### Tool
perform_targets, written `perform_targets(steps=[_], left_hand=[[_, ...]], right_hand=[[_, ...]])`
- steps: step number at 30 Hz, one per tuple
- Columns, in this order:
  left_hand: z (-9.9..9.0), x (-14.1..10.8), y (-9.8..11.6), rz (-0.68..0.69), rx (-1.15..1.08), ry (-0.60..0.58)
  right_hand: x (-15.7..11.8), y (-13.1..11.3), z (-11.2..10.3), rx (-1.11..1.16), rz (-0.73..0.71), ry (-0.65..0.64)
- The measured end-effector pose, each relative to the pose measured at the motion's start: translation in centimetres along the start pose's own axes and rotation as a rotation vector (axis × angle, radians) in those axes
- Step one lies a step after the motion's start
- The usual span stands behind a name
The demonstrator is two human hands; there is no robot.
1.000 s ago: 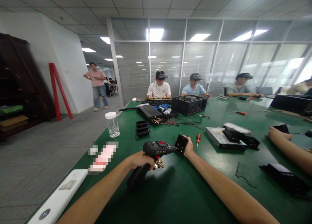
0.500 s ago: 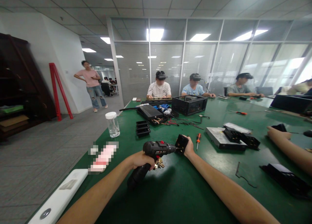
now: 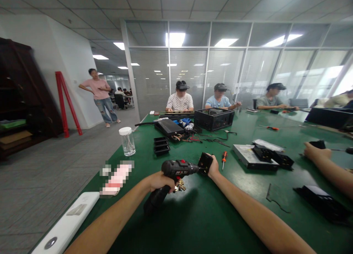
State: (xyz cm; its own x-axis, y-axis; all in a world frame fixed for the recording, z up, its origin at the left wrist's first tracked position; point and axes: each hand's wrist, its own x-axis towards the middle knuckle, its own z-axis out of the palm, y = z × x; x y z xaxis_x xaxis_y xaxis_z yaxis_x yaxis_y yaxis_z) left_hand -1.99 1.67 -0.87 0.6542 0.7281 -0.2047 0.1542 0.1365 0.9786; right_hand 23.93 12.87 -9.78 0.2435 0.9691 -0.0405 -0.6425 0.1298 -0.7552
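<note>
1. The left hand (image 3: 161, 181) is wrapped around the grip of a black cordless drill (image 3: 178, 168), its fingers near the red trigger; the pictures do not show whether the trigger is pressed.
2. The drill points to the right, its handle slanting down and to the left above the green table (image 3: 209, 217).
3. The right hand (image 3: 213, 167) grasps a small black bracket (image 3: 204, 162) by its far right side, holding it tilted in front of the drill's chuck.
4. The drill's bit reaches the bracket's near face; whether it sits in a screw is too small to tell.
5. Brass-coloured metal pieces (image 3: 181, 185) lie in a small heap on the table, just beyond the drill's handle.
6. An orange-handled screwdriver (image 3: 224, 158) lies just right of the right hand, its shaft toward the wearer.
7. Small black trays (image 3: 161, 146) sit beyond the drill, and a clear jar (image 3: 128, 141) with a white lid stands upright to their left.
8. Farther back is an open-framed black computer case (image 3: 214, 118), with loose cables in front of it.
9. To the right, a flat silver-and-black box (image 3: 255, 158) has black parts (image 3: 273, 156) resting against it.
10. At the right edge, a co-worker's hand (image 3: 317, 150) holds a dark part.
</note>
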Motion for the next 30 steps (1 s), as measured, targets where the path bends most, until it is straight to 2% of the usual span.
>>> perform_targets(steps=[30], left_hand=[[-0.45, 0.19, -0.58, -0.018, 0.023, 0.029]], right_hand=[[-0.78, -0.42, 0.53, -0.033, -0.044, -0.007]])
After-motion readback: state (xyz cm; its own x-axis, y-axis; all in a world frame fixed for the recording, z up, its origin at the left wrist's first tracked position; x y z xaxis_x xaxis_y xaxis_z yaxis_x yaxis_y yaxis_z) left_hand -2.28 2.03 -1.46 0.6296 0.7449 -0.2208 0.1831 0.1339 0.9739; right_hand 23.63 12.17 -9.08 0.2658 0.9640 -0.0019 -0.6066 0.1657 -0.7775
